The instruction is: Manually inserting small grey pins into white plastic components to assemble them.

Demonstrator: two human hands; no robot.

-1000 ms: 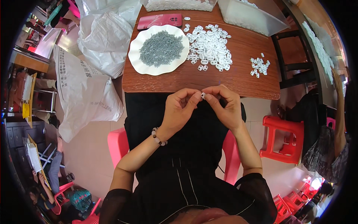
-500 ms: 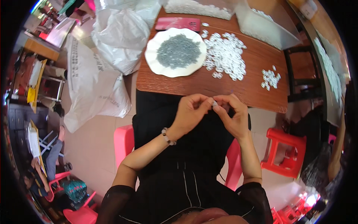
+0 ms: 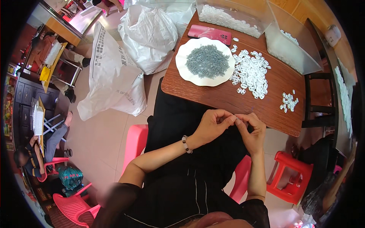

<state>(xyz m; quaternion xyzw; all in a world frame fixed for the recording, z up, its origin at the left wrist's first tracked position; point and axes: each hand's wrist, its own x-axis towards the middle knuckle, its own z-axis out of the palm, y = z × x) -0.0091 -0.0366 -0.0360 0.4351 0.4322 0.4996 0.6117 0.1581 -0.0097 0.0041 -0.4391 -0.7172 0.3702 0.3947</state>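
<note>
My left hand (image 3: 215,127) and my right hand (image 3: 253,133) meet fingertip to fingertip over my lap, just off the table's near edge. Both are closed in a pinch; whatever lies between the fingertips is too small and covered to make out. On the brown wooden table (image 3: 213,95) stands a white scalloped plate (image 3: 182,70) heaped with small grey rods (image 3: 208,60). Right of the plate spreads a pile of small white two-holed plastic pieces (image 3: 251,72). A smaller cluster of white pieces (image 3: 289,102) lies near the table's right edge.
A pink phone (image 3: 211,33) lies behind the plate. Clear bins (image 3: 232,21) with white pieces stand at the back. White sacks (image 3: 114,79) slump on the floor left of the table. A red stool (image 3: 291,176) is at right. Other people (image 3: 28,157) sit at far left.
The view has turned, so the table and plate appear farther right. My hands remain together in a pinch; the small pale piece seen between the fingertips before is now hidden.
</note>
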